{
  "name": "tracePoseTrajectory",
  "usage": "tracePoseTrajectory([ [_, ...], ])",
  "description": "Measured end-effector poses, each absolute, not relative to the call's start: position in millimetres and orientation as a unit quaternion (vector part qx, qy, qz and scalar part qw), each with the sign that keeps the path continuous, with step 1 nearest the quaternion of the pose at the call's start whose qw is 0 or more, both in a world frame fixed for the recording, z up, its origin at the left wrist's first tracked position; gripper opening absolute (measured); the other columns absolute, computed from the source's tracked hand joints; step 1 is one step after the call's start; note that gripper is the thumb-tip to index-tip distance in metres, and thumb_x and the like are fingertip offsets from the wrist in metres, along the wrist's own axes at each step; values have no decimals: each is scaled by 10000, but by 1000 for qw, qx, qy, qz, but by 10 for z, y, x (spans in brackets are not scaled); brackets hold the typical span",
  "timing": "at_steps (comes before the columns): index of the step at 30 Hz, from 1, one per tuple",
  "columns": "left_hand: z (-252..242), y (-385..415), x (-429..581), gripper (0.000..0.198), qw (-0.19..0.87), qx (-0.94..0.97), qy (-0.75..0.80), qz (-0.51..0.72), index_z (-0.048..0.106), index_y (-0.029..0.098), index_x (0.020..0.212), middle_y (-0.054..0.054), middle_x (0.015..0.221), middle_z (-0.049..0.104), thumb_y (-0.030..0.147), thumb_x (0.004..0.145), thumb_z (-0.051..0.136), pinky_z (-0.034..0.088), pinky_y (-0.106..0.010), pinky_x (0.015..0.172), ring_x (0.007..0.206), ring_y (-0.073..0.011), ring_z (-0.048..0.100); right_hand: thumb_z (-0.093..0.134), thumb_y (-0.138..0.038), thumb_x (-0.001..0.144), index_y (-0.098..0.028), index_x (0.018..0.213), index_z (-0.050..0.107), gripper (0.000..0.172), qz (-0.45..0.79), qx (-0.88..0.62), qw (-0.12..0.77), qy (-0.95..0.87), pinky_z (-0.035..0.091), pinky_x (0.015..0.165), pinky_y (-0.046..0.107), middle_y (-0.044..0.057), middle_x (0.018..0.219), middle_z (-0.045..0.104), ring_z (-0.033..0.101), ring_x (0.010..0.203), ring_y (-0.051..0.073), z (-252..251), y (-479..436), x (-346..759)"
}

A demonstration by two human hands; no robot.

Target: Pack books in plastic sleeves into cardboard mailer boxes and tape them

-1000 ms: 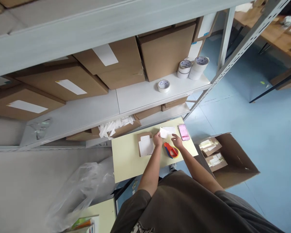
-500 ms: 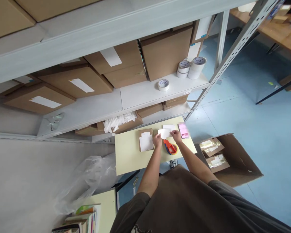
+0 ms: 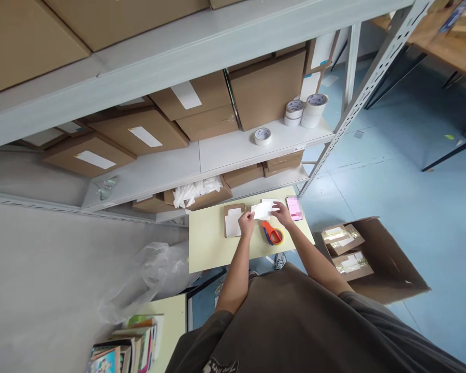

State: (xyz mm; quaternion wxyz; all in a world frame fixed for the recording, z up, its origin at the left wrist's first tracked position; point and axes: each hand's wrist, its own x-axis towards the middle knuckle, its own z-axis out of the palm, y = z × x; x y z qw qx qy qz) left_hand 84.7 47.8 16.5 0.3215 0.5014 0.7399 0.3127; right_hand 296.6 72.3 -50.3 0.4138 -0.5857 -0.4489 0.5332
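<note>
Between my two hands is a small white slip of paper (image 3: 261,210), held above the pale yellow table. My left hand (image 3: 246,224) pinches its left end, and my right hand (image 3: 281,214) has its fingers on the right end. Partly covered by the slip, another white paper (image 3: 270,200) lies behind it. Just below the slip rests an orange-handled tool (image 3: 270,231) with a yellow and blue ring around it; its exact kind is unclear. Left of my left hand, a small cardboard piece (image 3: 233,211) carries white paper (image 3: 233,224). A pink-screened phone (image 3: 294,208) lies right of my right hand.
A grey metal shelf (image 3: 233,155) holds cardboard boxes (image 3: 267,88) and tape rolls (image 3: 263,136). An open carton (image 3: 396,259) with taped packages (image 3: 352,263) stands on the floor at right. Books (image 3: 134,344) and clear plastic (image 3: 155,274) are at lower left.
The slip has tilted and shifted slightly between my hands. My left hand has moved a little left. The whole view has shifted slightly with my head.
</note>
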Motion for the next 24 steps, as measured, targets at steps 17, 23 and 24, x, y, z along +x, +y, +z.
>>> tracePoseTrajectory([
  [17, 373, 453, 505, 613, 508, 408, 634, 416, 676, 186, 822, -64, 859, 716, 797, 790, 697, 576, -315, 798, 879, -205, 671, 559, -283, 906, -284, 1366, 738, 494, 503, -512, 399, -571, 479, 1181, 476, 57, 1523, 649, 577, 1412, 282, 413, 922, 2880],
  [23, 412, 470, 529, 651, 578, 408, 577, 407, 746, 164, 993, -126, 979, 757, 778, 776, 754, 575, -360, 870, 1008, -258, 698, 725, -351, 830, -268, 1286, 783, 467, 535, -429, 335, -646, 511, 1126, 485, 81, 1332, 760, 677, 1259, 293, 730, 1117, 2877],
  [24, 413, 485, 556, 633, 594, 407, 562, 407, 752, 160, 1005, -130, 989, 761, 751, 780, 771, 577, -368, 877, 1013, -262, 701, 746, -366, 819, -276, 1292, 782, 482, 542, -418, 323, -654, 521, 1113, 481, 76, 1330, 761, 680, 1248, 296, 775, 1140, 2840],
])
